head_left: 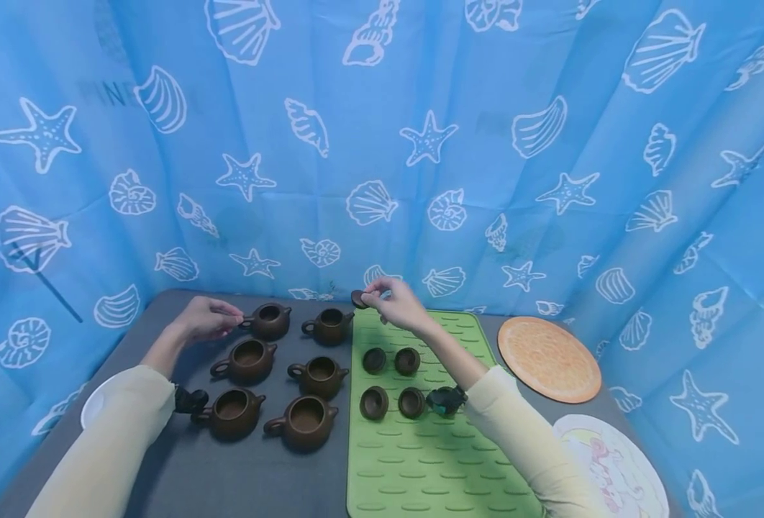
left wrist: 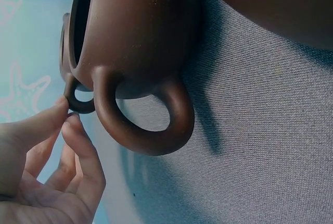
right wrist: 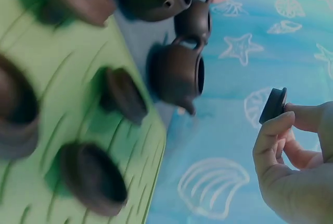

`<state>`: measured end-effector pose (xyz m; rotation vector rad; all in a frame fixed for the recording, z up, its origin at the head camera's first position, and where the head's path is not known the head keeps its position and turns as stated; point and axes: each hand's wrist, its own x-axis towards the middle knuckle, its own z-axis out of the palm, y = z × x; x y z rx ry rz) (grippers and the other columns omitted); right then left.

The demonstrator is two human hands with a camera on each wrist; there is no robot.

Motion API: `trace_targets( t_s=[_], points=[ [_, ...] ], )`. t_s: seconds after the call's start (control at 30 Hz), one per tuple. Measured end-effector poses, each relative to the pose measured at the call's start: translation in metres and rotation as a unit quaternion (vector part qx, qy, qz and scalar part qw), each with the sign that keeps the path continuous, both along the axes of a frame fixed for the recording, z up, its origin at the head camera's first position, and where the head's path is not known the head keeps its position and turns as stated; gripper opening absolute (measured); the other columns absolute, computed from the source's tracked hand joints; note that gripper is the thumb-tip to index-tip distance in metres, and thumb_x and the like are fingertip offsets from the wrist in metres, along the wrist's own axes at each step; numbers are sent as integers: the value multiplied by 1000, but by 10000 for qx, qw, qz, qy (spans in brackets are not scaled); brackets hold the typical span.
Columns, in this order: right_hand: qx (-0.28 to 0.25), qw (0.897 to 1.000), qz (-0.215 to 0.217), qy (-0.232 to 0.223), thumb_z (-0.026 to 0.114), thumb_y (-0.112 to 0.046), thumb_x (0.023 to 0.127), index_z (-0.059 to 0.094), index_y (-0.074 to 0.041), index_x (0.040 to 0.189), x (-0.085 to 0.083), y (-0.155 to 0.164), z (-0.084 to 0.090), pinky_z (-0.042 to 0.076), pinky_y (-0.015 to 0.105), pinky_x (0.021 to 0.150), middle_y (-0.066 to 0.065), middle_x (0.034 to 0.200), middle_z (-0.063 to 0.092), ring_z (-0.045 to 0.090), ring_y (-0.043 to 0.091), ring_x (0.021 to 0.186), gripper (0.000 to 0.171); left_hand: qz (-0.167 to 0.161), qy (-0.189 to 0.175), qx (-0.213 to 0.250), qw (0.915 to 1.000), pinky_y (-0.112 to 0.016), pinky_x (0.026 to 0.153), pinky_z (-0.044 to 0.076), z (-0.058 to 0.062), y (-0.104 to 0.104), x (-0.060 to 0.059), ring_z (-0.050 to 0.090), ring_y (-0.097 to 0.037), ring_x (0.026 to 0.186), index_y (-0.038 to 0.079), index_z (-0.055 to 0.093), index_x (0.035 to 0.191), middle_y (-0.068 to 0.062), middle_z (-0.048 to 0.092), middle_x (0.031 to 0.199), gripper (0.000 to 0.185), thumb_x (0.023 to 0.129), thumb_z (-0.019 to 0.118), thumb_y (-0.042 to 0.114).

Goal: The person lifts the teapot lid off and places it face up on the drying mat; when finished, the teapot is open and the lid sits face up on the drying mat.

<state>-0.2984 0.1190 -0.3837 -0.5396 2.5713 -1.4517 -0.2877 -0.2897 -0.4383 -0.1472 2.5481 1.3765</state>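
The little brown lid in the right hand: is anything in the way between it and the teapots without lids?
Nothing visible blocks it. The right hand pinches the lid in the air, just beside the back teapot, whose open top is clear.

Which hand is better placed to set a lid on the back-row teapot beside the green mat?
Right, probably. The right hand already pinches a lid and hovers just beside that open teapot. The left hand holds no lid; it pinches the handle of the far-left teapot.

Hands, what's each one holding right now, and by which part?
The right hand pinches a small dark lid by its rim. The left hand pinches the handle of the far-left teapot.
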Motion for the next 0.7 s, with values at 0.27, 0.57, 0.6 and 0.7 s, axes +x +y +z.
trace_targets(
  t_s=[0.27,0.57,0.6,0.7],
  points=[
    [-20,9994,-313,-152,65,-18,109,69,-1,126,13,46,-6,53,29,66,18,114,72,63,9,71,25,-38,89,-38,9999,-35,79,62,-2,-2,0,71,-26,93,-6,70,130,-19,75,107,35,108,67,20],
    [-262,9991,-150,-287,55,-4,111,53,3,151,28,86,-14,65,42,74,36,146,60,72,14,84,41,-60,130,-101,9998,-35,77,62,1,4,2,72,-26,92,-7,68,130,-17,73,104,32,110,63,17],
    [-302,9990,-81,-319,53,-2,111,51,2,154,30,90,-15,66,48,78,38,149,58,74,19,87,43,-61,128,-115,9998,-35,77,62,2,5,2,72,-26,92,-7,68,130,-17,73,104,31,110,63,17],
    [-470,9976,33,-513,49,1,111,47,1,159,36,102,-19,64,59,92,39,155,51,78,37,99,47,-57,111,-148,9998,-37,79,63,3,6,2,72,-27,93,-7,68,129,-18,73,104,31,111,62,17]
  ],
)
